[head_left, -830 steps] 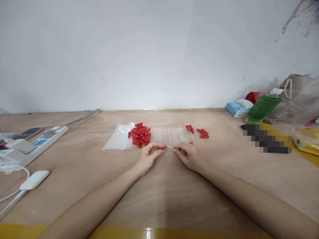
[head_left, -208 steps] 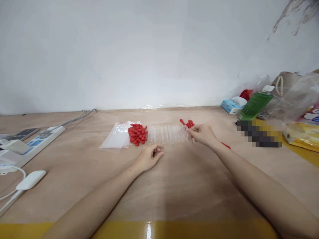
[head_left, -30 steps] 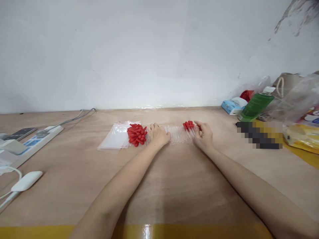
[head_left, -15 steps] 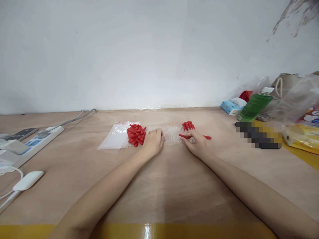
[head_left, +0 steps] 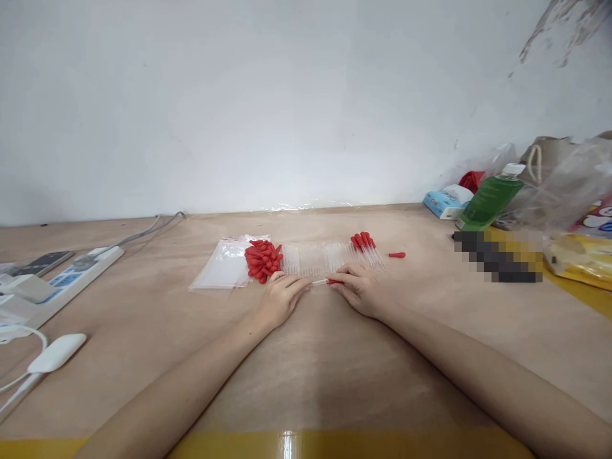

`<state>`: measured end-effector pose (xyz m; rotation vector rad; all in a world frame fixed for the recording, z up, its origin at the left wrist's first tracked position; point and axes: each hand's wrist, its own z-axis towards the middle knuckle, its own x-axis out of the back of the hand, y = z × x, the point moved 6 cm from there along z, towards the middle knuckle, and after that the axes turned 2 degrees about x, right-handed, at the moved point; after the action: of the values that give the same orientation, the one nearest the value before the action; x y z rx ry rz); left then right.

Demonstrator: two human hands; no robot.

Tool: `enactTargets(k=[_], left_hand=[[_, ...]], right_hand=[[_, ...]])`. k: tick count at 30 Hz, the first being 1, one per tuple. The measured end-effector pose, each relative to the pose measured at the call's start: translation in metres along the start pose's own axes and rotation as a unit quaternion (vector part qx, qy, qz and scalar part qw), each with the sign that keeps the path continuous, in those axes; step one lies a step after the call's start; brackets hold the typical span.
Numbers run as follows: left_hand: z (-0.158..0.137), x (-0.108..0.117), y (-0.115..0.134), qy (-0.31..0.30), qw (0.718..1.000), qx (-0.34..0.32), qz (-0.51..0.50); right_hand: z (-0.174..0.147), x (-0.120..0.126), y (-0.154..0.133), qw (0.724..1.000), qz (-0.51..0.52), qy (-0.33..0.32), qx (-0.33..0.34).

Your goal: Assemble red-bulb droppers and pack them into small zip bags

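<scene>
Near the middle of the wooden table, my left hand (head_left: pixel 281 298) and my right hand (head_left: pixel 357 291) meet fingertip to fingertip. My left hand pinches a thin clear tube (head_left: pixel 318 282). My right hand pinches a red rubber cap (head_left: pixel 333 281) at the tube's right end. Just behind the hands lies a row of clear tubes (head_left: pixel 313 259). A pile of loose red caps (head_left: pixel 262 260) sits at its left end. Several capped tubes (head_left: pixel 364 241) lie at its right end, and one lone red cap (head_left: pixel 396 255) rests further right.
Clear zip bags (head_left: pixel 220 269) lie left of the red pile. A power strip (head_left: pixel 71 274), a phone (head_left: pixel 45 260) and a white corded device (head_left: pixel 57 352) are at the left. A green bottle (head_left: pixel 490 197), a blue box (head_left: pixel 444 203) and plastic bags (head_left: pixel 568 185) crowd the right.
Both hands have drawn back from the tube row toward me and come together. The left brought a clear tube, the right a red cap. One red cap stays on the table at right.
</scene>
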<state>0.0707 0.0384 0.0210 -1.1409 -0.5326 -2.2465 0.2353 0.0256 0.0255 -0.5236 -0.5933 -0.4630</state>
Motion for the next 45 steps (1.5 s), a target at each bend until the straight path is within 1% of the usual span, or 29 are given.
enactTargets(k=[4, 8, 11, 15, 19, 23, 30, 33, 35, 38, 40, 45], left_hand=[[-0.001, 0.002, 0.001, 0.002, 1.0, -0.006, -0.002], [-0.002, 0.003, 0.0, 0.011, 1.0, -0.002, -0.013], [-0.003, 0.002, 0.0, 0.016, 1.0, -0.011, -0.014], [-0.004, 0.003, 0.001, 0.025, 0.999, -0.038, -0.021], [-0.004, 0.005, 0.0, 0.049, 0.997, -0.053, -0.04], [-0.004, 0.007, 0.002, 0.061, 0.995, -0.064, -0.043], [-0.005, 0.004, 0.004, 0.045, 0.996, -0.07, -0.015], [-0.004, 0.002, 0.003, 0.046, 0.996, -0.068, -0.018], [-0.003, 0.001, 0.002, 0.044, 0.997, -0.064, -0.018], [-0.002, 0.0, 0.002, 0.039, 0.998, -0.055, -0.012], [0.0, 0.001, 0.004, 0.038, 0.998, -0.044, -0.006], [0.004, 0.005, 0.009, 0.026, 0.999, -0.037, 0.017]], right_hand=[[0.002, 0.001, -0.001, 0.999, 0.042, 0.0, -0.008], [0.003, 0.004, -0.003, 0.998, 0.055, 0.003, -0.018], [0.003, 0.004, -0.003, 0.998, 0.065, -0.001, -0.02], [0.0, -0.001, -0.001, 0.998, 0.059, -0.027, -0.018], [-0.001, -0.006, 0.001, 0.998, 0.043, -0.053, -0.016], [-0.001, -0.004, -0.002, 0.998, 0.043, -0.043, -0.013], [-0.002, -0.005, -0.003, 0.998, 0.048, -0.032, 0.001], [-0.001, -0.004, -0.003, 0.999, 0.024, -0.024, 0.006], [0.001, -0.003, -0.005, 0.999, -0.01, -0.021, 0.023], [0.004, -0.003, -0.01, 0.994, -0.077, -0.04, 0.059], [0.006, -0.003, -0.011, 0.99, -0.114, -0.043, 0.068], [0.007, -0.004, -0.013, 0.986, -0.143, -0.024, 0.082]])
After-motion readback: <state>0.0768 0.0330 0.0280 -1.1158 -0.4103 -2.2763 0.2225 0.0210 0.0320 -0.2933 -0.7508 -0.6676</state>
